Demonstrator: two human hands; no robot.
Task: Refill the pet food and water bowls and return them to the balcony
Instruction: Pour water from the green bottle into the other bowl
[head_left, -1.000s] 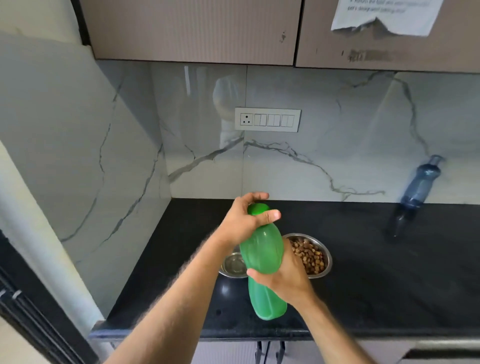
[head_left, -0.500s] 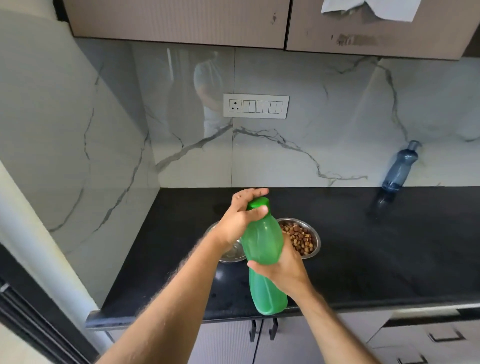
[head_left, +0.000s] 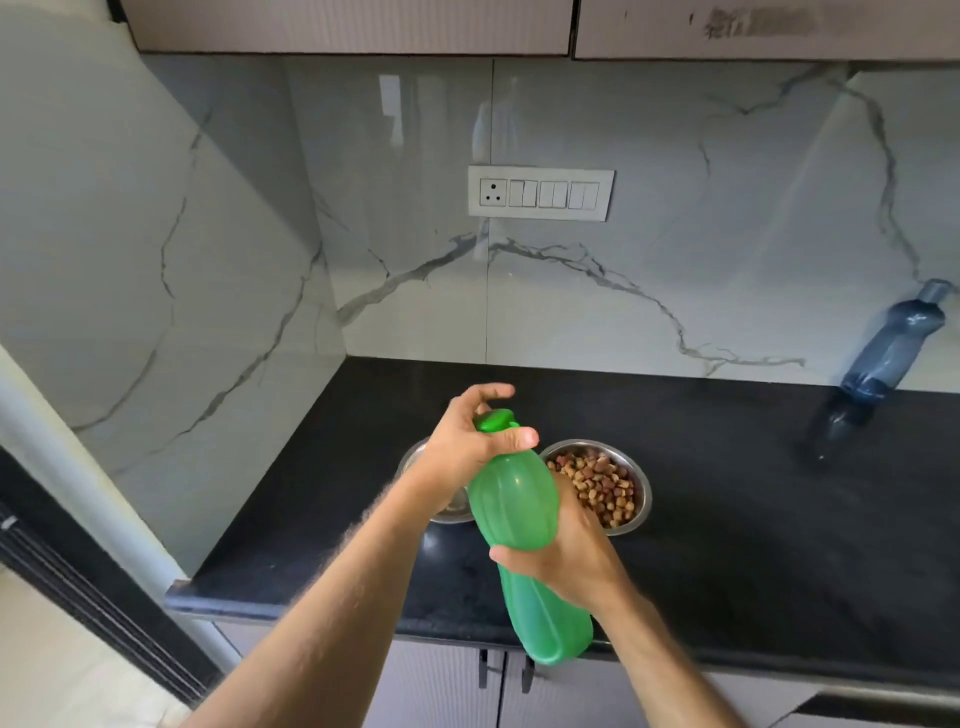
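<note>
1. The black countertop fills the scene, running into a marble-patterned corner, with a switch panel on the back wall.
2. Your green bottle is up in the air over the counter's front edge, tilted, with its cap end pointing away from you.
3. Your right hand wraps the bottle's middle from the right side, thumb across the front.
4. Your left hand curls over the bottle's neck and the green cap, thumb pressed on the shoulder just below it. So both hands are on the same bottle, close together.
5. A blue bottle stands far right, against the back wall.
6. The food bowl, steel and full of brown kibble, sits on the counter just behind your right hand.
7. A second steel bowl peeks out behind your left wrist, mostly hidden; I can't tell what's in it.
</note>
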